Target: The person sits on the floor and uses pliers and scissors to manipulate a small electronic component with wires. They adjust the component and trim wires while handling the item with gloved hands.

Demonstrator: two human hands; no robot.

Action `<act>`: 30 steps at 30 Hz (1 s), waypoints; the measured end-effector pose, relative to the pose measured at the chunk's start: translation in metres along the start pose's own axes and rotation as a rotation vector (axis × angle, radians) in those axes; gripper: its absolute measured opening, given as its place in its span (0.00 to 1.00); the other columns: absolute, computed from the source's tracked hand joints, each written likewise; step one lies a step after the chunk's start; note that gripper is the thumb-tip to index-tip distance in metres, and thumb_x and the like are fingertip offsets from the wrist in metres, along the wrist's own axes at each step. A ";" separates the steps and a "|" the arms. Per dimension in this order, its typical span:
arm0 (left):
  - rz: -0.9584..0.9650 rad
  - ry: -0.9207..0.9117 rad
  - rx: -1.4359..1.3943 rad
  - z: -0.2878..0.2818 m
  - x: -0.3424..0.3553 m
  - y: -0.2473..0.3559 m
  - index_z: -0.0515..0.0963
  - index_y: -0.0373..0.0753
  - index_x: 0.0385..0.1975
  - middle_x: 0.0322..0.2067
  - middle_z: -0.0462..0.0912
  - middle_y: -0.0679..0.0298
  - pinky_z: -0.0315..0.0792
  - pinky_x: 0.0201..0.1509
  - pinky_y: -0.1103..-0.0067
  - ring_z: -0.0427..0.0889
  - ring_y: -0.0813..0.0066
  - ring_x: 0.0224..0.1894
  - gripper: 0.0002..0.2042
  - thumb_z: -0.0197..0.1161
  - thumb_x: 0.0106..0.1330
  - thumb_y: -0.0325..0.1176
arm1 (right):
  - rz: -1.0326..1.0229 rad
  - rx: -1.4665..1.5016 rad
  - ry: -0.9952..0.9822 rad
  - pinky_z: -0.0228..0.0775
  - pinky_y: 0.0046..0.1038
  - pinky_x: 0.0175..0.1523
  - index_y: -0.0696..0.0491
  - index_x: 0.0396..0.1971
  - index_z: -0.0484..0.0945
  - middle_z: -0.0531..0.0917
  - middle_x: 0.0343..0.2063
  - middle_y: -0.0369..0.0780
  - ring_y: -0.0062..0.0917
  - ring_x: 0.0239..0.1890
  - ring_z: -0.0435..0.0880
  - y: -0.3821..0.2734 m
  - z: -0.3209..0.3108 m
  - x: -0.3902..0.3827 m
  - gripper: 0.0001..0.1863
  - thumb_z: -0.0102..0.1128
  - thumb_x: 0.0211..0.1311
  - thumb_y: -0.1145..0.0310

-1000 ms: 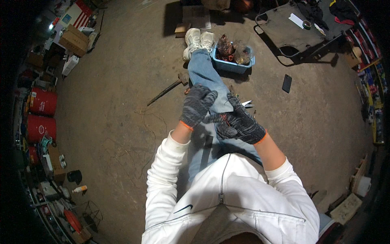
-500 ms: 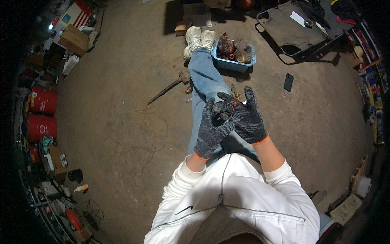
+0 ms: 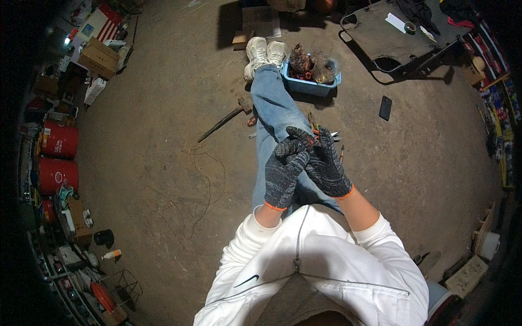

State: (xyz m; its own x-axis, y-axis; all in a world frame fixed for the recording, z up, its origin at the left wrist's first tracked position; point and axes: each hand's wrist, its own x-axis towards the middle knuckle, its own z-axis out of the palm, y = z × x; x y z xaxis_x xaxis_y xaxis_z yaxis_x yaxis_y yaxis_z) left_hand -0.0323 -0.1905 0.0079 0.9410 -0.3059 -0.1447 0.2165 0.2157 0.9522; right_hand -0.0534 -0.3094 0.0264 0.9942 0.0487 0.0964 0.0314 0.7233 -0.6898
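Observation:
My left hand (image 3: 285, 173) and my right hand (image 3: 329, 169) wear dark grey knit gloves with orange cuffs. They meet above my jeans-clad legs (image 3: 277, 98). A thin orange-red wire (image 3: 313, 141) shows between the fingertips; most of it is hidden by the gloves. The left fingers are curled in and closed on it. The right thumb and fingers bend around it from the other side. Just beyond the right fingers, partly hidden tools (image 3: 334, 136) with pointed metal ends lie on the floor.
A blue basket (image 3: 311, 87) with bags and coppery pieces stands by my shoes (image 3: 258, 54). A hammer (image 3: 225, 122) lies left of my legs, near loose thin wire (image 3: 206, 204). Right are a phone (image 3: 385, 108) and a dark low table (image 3: 399, 41). Red drums (image 3: 58, 175) line the left.
The left fingers have curled in closer to the right hand. My right hand has dropped slightly and its spread fingers have drawn in, uncovering more of the tools beyond.

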 end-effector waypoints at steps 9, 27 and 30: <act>-0.002 -0.028 0.151 -0.005 0.003 0.009 0.78 0.33 0.36 0.34 0.79 0.64 0.70 0.42 0.83 0.76 0.79 0.37 0.08 0.59 0.57 0.23 | 0.140 -0.012 -0.052 0.54 0.27 0.61 0.63 0.57 0.59 0.70 0.52 0.42 0.24 0.53 0.68 -0.005 -0.002 0.003 0.30 0.35 0.68 0.52; 0.507 0.108 0.695 -0.024 0.004 0.001 0.71 0.33 0.46 0.39 0.75 0.58 0.68 0.48 0.76 0.74 0.70 0.42 0.19 0.63 0.53 0.25 | -0.016 -0.751 -0.005 0.34 0.43 0.67 0.43 0.50 0.68 0.71 0.55 0.29 0.21 0.58 0.67 0.011 -0.040 0.004 0.15 0.46 0.62 0.65; 0.520 0.160 0.707 -0.021 0.001 -0.003 0.74 0.34 0.41 0.34 0.76 0.59 0.68 0.44 0.76 0.74 0.70 0.39 0.15 0.62 0.53 0.26 | -0.041 -0.919 -0.039 0.37 0.41 0.67 0.48 0.52 0.65 0.69 0.56 0.34 0.23 0.57 0.67 0.012 -0.039 0.007 0.17 0.44 0.64 0.65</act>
State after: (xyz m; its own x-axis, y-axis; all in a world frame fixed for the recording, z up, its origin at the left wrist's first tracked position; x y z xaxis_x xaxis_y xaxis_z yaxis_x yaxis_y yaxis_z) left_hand -0.0267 -0.1720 -0.0005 0.9122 -0.1840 0.3662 -0.4089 -0.3473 0.8439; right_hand -0.0422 -0.3274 -0.0091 0.9868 0.0704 0.1455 0.1524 -0.1059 -0.9826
